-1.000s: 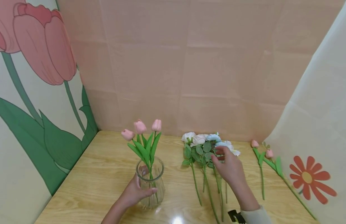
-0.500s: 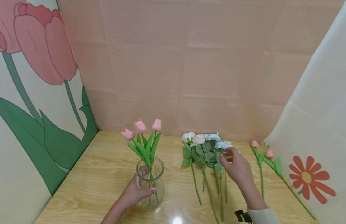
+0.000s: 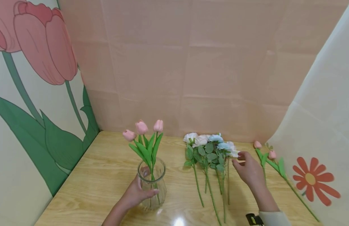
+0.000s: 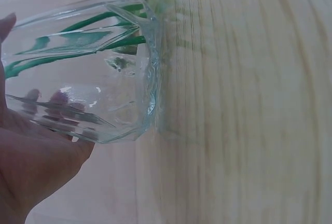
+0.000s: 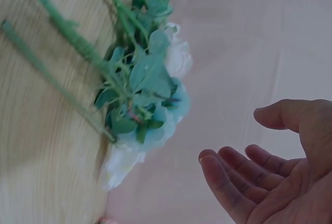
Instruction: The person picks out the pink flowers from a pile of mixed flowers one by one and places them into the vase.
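My left hand (image 3: 139, 193) grips a clear glass vase (image 3: 161, 197), its fingers and thumb wrapped round the side. In the left wrist view the ribbed vase (image 4: 111, 73) stands on the wooden table with green stems inside. Three pink tulips (image 3: 141, 128) rise out of its mouth. My right hand (image 3: 249, 168) is raised over the table just right of a pile of flowers, fingers loosely bent and holding nothing. That pile has white roses (image 3: 201, 140), blue flowers (image 3: 215, 138) and a white flower (image 5: 122, 167) at its right end. The right wrist view shows the hand (image 5: 275, 167) apart from them.
Two pink tulips (image 3: 271, 154) lie at the right side of the table (image 3: 92, 175), partly behind my right arm. A plain pinkish backdrop (image 3: 149, 62) closes off the back. Printed flower sheets stand at the left (image 3: 44, 47) and right (image 3: 309, 179).
My right hand has moved to the right, from above the blue flowers to beyond the pile's right end. The left hand and the vase have stayed in place.
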`<state>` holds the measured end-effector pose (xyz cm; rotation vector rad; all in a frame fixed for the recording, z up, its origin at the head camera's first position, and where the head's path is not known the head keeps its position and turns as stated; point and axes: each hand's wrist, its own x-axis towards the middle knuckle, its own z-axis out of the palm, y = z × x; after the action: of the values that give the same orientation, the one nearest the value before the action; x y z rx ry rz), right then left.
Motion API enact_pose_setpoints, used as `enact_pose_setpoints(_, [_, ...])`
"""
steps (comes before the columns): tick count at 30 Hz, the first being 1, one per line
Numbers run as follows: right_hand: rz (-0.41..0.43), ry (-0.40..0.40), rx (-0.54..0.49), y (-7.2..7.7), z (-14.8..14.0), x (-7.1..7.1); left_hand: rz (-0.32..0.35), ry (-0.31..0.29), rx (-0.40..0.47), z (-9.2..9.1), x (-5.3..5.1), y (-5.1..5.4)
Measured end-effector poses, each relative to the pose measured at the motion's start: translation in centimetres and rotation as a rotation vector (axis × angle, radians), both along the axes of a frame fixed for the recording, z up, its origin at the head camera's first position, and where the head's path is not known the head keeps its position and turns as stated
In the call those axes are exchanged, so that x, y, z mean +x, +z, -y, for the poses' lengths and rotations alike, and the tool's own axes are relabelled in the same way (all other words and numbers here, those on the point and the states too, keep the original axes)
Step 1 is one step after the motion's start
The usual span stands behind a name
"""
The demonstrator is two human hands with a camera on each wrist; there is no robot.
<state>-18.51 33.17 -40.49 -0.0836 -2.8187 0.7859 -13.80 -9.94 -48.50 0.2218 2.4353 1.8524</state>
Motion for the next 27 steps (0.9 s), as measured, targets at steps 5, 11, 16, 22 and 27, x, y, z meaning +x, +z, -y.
enact_pose_setpoints(5, [0.036,-0.003,0.016,-0.4,-1.3,-0.2,-0.007,0.000,-0.003,0.0,0.0,0.0])
enact_pose_setpoints(11, [0.085,-0.030,0.038,-1.0,-2.7,-0.4,-0.015,-0.007,0.010,0.1,-0.1,-0.2])
enact_pose_setpoints(16, [0.107,-0.036,0.054,-1.6,-4.0,-0.5,-0.014,-0.016,0.011,0.2,-0.1,-0.2])
enact_pose_setpoints(22, [0.122,-0.046,0.078,-2.0,-5.3,-0.8,-0.015,-0.014,0.007,0.2,-0.1,-0.2])
enact_pose_setpoints(27, [0.134,-0.066,0.093,-2.3,-6.2,-1.1,-0.022,-0.015,0.006,0.1,-0.1,-0.3])
